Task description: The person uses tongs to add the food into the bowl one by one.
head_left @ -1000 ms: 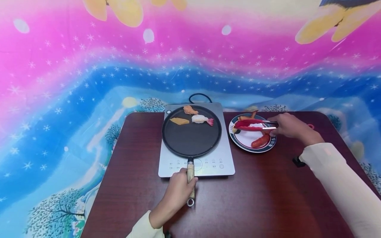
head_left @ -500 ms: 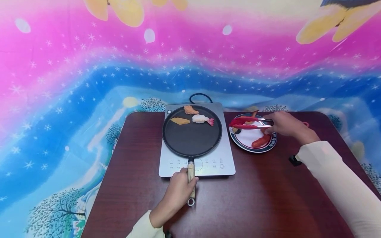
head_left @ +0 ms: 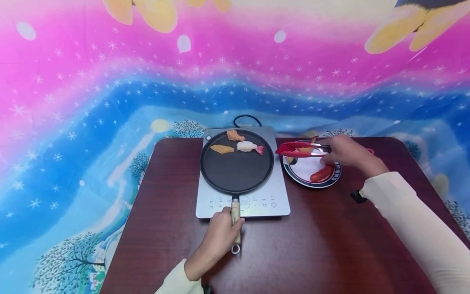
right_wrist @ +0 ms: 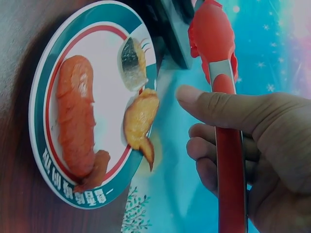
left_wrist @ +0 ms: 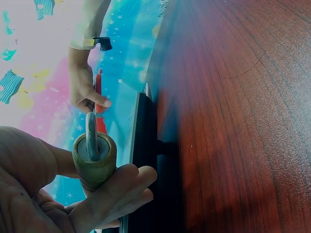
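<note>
My left hand grips the wooden handle of a flat black frying pan. Three pieces of food lie in its far half: a crumbly orange-brown piece, a flat tan piece and a white shrimp with a pink tail. My right hand holds red-tipped metal tongs above the plate's left side. In the right wrist view, the plate bears a sausage, a chicken wing, a dark-skinned piece and a small brown piece. Whether the tongs' tips hold anything cannot be seen.
Under the pan is a silver-white induction cooker, with a black cord looping behind it. The plate stands right of the cooker on a dark red-brown table. A patterned cloth hangs behind.
My right hand has lifted the tongs slightly and moved them left, from over the plate's middle to its left rim, near the cooker. My left hand stays on the pan handle.
</note>
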Motion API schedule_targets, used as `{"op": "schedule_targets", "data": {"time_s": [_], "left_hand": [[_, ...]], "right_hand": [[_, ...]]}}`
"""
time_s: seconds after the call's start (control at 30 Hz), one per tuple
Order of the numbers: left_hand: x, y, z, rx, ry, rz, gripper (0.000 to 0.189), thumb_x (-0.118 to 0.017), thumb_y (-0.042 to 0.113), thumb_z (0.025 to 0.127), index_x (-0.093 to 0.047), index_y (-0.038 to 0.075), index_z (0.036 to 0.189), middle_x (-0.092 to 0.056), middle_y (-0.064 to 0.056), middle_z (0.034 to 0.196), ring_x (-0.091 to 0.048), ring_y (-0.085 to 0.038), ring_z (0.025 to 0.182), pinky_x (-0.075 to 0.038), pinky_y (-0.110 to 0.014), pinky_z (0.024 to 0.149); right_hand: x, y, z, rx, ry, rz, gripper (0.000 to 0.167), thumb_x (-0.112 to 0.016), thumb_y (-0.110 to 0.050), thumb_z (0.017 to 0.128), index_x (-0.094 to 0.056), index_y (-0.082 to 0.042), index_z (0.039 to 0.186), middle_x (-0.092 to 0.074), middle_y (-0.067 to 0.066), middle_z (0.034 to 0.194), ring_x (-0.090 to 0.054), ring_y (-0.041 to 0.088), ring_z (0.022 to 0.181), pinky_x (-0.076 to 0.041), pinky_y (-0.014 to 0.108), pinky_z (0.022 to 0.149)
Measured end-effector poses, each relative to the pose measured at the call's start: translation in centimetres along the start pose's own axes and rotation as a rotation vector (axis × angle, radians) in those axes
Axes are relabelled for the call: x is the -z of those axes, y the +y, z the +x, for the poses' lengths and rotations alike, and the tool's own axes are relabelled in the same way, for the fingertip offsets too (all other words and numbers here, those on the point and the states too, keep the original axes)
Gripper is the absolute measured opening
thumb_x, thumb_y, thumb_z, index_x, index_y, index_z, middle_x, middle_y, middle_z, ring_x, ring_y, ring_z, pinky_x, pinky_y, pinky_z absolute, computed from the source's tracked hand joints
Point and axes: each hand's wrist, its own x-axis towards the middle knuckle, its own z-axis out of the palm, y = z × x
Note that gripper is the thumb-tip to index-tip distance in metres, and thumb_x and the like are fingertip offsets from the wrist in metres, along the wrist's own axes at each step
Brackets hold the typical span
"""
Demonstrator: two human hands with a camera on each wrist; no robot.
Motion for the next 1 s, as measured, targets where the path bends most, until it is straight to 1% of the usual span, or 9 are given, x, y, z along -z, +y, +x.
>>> {"op": "schedule_targets", "data": {"time_s": [0.23, 0.4, 0.5, 0.57, 0.67, 0.73, 0.8, 0.87, 1.0], "left_hand": [[0.0, 0.0, 0.1, -0.009, 0.009, 0.009, 0.028, -0.072, 0.016, 0.094, -0.062, -0.01, 0.097, -0.057, -0.004, 0.069, -0.054, -0.006, 0.051, -0.047, -0.02, 0.049], [0.0, -0.1, 0.0, -0.007, 0.003, -0.001, 0.028, -0.072, 0.016, 0.095, -0.062, -0.01, 0.097, -0.057, -0.005, 0.071, -0.054, -0.006, 0.049, -0.047, -0.02, 0.047], [-0.1, -0.1, 0.0, -0.01, 0.007, 0.009, 0.027, -0.072, 0.016, 0.094, -0.062, -0.009, 0.095, -0.057, -0.005, 0.073, -0.054, -0.007, 0.051, -0.047, -0.02, 0.049], [-0.1, -0.1, 0.0, -0.01, 0.009, 0.013, 0.026, -0.072, 0.016, 0.094, -0.062, -0.008, 0.095, -0.057, -0.005, 0.073, -0.054, -0.007, 0.051, -0.047, -0.02, 0.05], [0.0, -0.1, 0.0, -0.009, 0.011, 0.014, 0.026, -0.073, 0.016, 0.094, -0.062, -0.008, 0.095, -0.058, -0.005, 0.073, -0.054, -0.007, 0.052, -0.048, -0.02, 0.05], [0.0, -0.1, 0.0, -0.007, 0.01, 0.011, 0.027, -0.073, 0.016, 0.094, -0.062, -0.009, 0.096, -0.058, -0.005, 0.073, -0.054, -0.007, 0.052, -0.048, -0.02, 0.05], [0.0, -0.1, 0.0, -0.004, 0.01, 0.008, 0.028, -0.073, 0.016, 0.094, -0.062, -0.009, 0.097, -0.058, -0.005, 0.073, -0.054, -0.007, 0.052, -0.048, -0.02, 0.05], [0.0, -0.1, 0.0, 0.001, 0.007, 0.0, 0.028, -0.072, 0.017, 0.094, -0.062, -0.01, 0.097, -0.058, -0.005, 0.073, -0.054, -0.007, 0.052, -0.048, -0.02, 0.05], [-0.1, -0.2, 0.0, 0.003, 0.007, -0.014, 0.027, -0.072, 0.017, 0.095, -0.062, -0.009, 0.097, -0.058, -0.004, 0.073, -0.054, -0.006, 0.051, -0.049, -0.02, 0.051]], "right_hand": [[0.1, -1.1, 0.2, 0.013, 0.02, 0.006, 0.062, -0.083, -0.017, 0.085, -0.059, 0.007, 0.137, -0.07, 0.009, 0.088, -0.054, 0.019, 0.069, -0.048, 0.034, 0.064], [0.0, -1.6, 0.4, 0.035, 0.028, -0.011, 0.063, -0.084, -0.018, 0.085, -0.059, 0.009, 0.136, -0.067, 0.008, 0.081, -0.052, 0.018, 0.063, -0.047, 0.033, 0.061], [-0.1, -2.0, 0.5, 0.022, 0.025, -0.019, 0.065, -0.084, -0.019, 0.085, -0.058, 0.009, 0.138, -0.067, 0.011, 0.08, -0.051, 0.018, 0.06, -0.047, 0.033, 0.06], [-0.2, -2.3, 0.6, 0.007, 0.018, -0.012, 0.066, -0.085, -0.018, 0.084, -0.057, 0.008, 0.138, -0.07, 0.015, 0.087, -0.053, 0.018, 0.061, -0.05, 0.033, 0.06], [-0.3, -2.9, 0.8, -0.006, 0.019, -0.017, 0.067, -0.087, -0.019, 0.083, -0.059, 0.007, 0.138, -0.073, 0.019, 0.102, -0.057, 0.02, 0.07, -0.055, 0.035, 0.064], [-0.3, -3.2, 0.9, 0.009, 0.024, -0.026, 0.065, -0.088, -0.019, 0.082, -0.061, 0.006, 0.135, -0.073, 0.019, 0.11, -0.06, 0.021, 0.077, -0.058, 0.038, 0.07], [-0.4, -3.5, 1.1, 0.028, 0.032, -0.037, 0.062, -0.088, -0.02, 0.081, -0.063, 0.005, 0.133, -0.073, 0.02, 0.112, -0.061, 0.022, 0.08, -0.059, 0.043, 0.076], [-0.4, -3.7, 1.2, 0.05, 0.038, -0.034, 0.06, -0.088, -0.02, 0.082, -0.064, 0.005, 0.132, -0.072, 0.021, 0.114, -0.065, 0.021, 0.076, -0.059, 0.047, 0.081], [-0.5, -4.0, 1.4, 0.093, 0.051, -0.022, 0.056, -0.086, -0.017, 0.083, -0.066, 0.004, 0.13, -0.068, 0.025, 0.127, -0.066, 0.02, 0.076, -0.059, 0.048, 0.082]]}}
